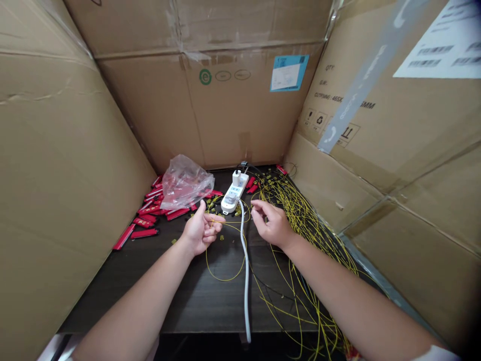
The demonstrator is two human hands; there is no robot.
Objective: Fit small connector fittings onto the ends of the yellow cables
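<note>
One yellow wire point(225, 280) looped between a left hand point(203, 231) and a right hand point(272, 223)

From the head view, both bare hands were above the middle of a dark desk point(188, 301). The left hand was turned palm up, its thumb standing apart from the index finger and the other fingers half curled. The wire crossed by the index finger and hung in a round loop toward the near edge; whether the fingers gripped it, I could not tell. The fingers of the right hand were bent, thumb tip close to index tip, near the loop's right side; I could not tell whether they pinched it.

Just beyond and between the hands lay a white power strip point(233, 194) with a white adapter point(237, 177) plugged in at its far end. Its thick white cord point(246, 281) ran toward the near edge, passing between the hands.

On the left, red pieces point(145, 233) lay scattered, with a clear plastic bag point(185, 183) on the far side of the pile. On the right, a tangle of yellow wires point(300, 205) spread from the far corner to the near edge, partly behind the right forearm. Small yellow bits point(222, 237) dotted the desk. Cardboard rose on the left, far and right sides; the far panel point(240, 115) bore a blue label point(289, 73).
</note>
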